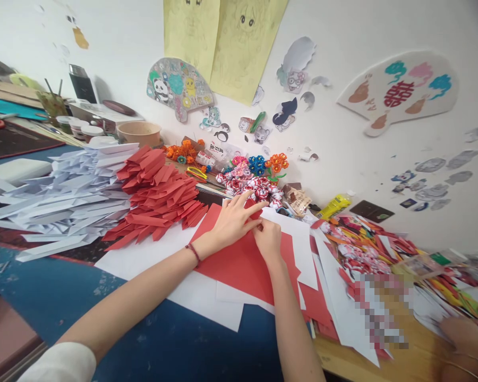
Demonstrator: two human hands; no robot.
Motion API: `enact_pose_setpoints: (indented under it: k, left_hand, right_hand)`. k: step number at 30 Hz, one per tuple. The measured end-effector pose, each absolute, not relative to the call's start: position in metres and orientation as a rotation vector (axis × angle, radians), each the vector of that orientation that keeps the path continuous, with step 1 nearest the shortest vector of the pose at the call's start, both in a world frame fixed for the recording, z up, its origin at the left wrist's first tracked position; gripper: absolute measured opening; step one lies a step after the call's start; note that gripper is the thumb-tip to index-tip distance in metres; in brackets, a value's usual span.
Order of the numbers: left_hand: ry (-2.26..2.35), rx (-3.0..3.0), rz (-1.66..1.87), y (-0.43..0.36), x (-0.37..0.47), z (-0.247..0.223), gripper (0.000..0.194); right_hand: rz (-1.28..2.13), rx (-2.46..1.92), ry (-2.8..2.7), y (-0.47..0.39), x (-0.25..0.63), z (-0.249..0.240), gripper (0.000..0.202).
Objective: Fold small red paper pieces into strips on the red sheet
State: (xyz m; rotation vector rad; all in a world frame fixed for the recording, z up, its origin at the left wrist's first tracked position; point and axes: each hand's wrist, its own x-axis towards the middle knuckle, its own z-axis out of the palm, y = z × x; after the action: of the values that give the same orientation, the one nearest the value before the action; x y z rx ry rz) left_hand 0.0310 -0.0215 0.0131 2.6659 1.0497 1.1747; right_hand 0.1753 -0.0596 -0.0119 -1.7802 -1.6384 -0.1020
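Over the large red paper sheet (239,265), my left hand (235,216) reaches in with its fingers spread upward and its thumb and lower fingers meeting my right hand. My right hand (268,236) is closed in a pinch around a small folded red paper piece (255,211), which shows between the two hands. White sheets (211,305) lie under and beside the red one. A pile of folded red paper strips (155,196) is to the left of my hands, and a larger pile of folded white strips (71,193) lies further left.
Paper flowers (258,164) and scissors (197,173) lie behind my hands by the wall. A brown bowl (139,132), jars and a black bottle (82,85) stand at the back left. Colourful paper pieces lie at right, near another person's hand (468,337).
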Motion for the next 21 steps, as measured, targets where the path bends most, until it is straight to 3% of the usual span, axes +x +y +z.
enact_pose_setpoints:
  k: [4, 11, 21]
  left_hand:
    - [1.019, 2.687, 1.201, -0.022, 0.031, 0.013, 0.039]
    - [1.011, 2.450, 1.270, -0.015, 0.034, 0.006, 0.062]
    - [0.838, 2.014, 1.122, 0.010, 0.028, 0.002, 0.022]
  right_hand:
    - [-0.092, -1.784, -1.647, -0.060, 0.175, -0.011, 0.029]
    - [-0.071, -1.722, -1.630, -0.059, 0.178, -0.012, 0.031]
    - [0.102, -1.632, -1.612, -0.060, 0.189, -0.010, 0.050]
